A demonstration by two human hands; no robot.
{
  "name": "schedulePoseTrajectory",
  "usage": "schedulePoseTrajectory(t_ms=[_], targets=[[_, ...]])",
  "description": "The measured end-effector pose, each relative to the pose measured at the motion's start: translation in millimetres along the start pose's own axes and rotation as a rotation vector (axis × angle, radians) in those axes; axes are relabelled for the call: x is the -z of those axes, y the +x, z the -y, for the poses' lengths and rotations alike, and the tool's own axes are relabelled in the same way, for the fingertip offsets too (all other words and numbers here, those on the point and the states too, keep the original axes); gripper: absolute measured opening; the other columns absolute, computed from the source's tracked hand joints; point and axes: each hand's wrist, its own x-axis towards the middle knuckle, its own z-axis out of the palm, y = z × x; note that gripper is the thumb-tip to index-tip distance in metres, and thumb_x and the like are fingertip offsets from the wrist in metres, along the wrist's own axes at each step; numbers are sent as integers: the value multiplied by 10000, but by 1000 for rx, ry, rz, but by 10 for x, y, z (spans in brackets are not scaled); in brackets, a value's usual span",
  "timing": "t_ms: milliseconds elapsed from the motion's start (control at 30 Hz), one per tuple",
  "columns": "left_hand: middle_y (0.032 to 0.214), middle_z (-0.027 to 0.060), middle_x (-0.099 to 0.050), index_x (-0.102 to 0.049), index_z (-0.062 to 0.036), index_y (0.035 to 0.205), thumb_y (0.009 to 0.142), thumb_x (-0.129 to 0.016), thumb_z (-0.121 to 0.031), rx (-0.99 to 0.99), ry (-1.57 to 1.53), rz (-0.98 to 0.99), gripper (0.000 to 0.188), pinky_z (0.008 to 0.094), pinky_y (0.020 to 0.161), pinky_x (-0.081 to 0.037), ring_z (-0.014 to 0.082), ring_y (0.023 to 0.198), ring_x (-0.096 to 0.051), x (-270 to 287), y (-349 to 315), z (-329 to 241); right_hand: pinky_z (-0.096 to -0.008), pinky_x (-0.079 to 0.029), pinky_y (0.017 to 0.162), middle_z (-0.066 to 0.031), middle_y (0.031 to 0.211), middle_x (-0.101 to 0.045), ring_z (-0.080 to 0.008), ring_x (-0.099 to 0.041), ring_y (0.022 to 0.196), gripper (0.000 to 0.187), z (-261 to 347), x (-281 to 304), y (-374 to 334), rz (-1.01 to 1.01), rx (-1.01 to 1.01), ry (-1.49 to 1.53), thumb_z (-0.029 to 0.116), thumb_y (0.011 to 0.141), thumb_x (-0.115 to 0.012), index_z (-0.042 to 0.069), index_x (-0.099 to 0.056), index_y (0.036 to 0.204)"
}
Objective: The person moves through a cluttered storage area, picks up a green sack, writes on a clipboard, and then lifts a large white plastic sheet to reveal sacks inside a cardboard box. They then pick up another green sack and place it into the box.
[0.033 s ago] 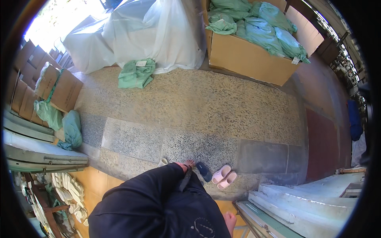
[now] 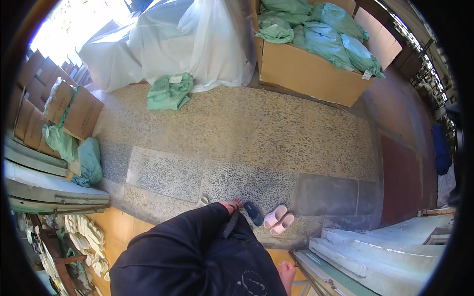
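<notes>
Left hand (image 2: 231, 205) hangs at the dark trousers (image 2: 247, 251); pink slippers (image 2: 278, 219) lie near; green bundle (image 2: 169, 92) well apart.

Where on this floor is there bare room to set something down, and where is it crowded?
The widest free patch is the speckled stone floor between the folded green bundle, the big cardboard box and the pink slippers. The red strip to the right is bare too. The left edge is crowded with stacked cartons and green bags.

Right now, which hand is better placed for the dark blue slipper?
Left, probably. The left hand is stretched out beside the dark blue slipper; the right hand sits back by the body.
</notes>
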Motion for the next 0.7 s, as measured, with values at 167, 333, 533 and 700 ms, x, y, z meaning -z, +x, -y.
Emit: schedulePoseTrajectory(t_ms=[167,333,533,700], targets=[[1099,121,-660,-685,-120,1048,872,-486,-236,31,65,25,290,447,841,-522,291,1065,-620,-307,8,-87,-286,-524,515,-121,767,-644,-171,-628,583,207,57,185,-145,-69,-15,172,149,920,-528,-43,-571,982],[1092,127,-661,-690,-113,1034,874,-477,-232,13,93,52,292,466,829,-526,303,1062,-619,-457,204,-205,-320,-522,472,-137,820,-664,-212,-642,602,300,-1420,587,-347,-7,-275,-5,221,895,-579,-14,-570,1082],[1094,128,-662,-676,-102,1052,860,-497,-221,-116,156,28,288,462,828,-522,312,1042,-628,-342,285,-624,-328,-542,489,-161,880,-682,-243,-668,644,372,-1967,899,-921,-110,-406,110,296,901,-590,-6,-599,1117],[1139,137,-645,-669,-85,1086,837,-532,-227,-247,238,136,318,431,889,-499,312,1075,-609,-170,386,-816,-292,-479,433,-139,755,-635,-178,-600,523,206,-1004,929,-749,-275,-303,231,150,902,-551,-31,-548,1000]])
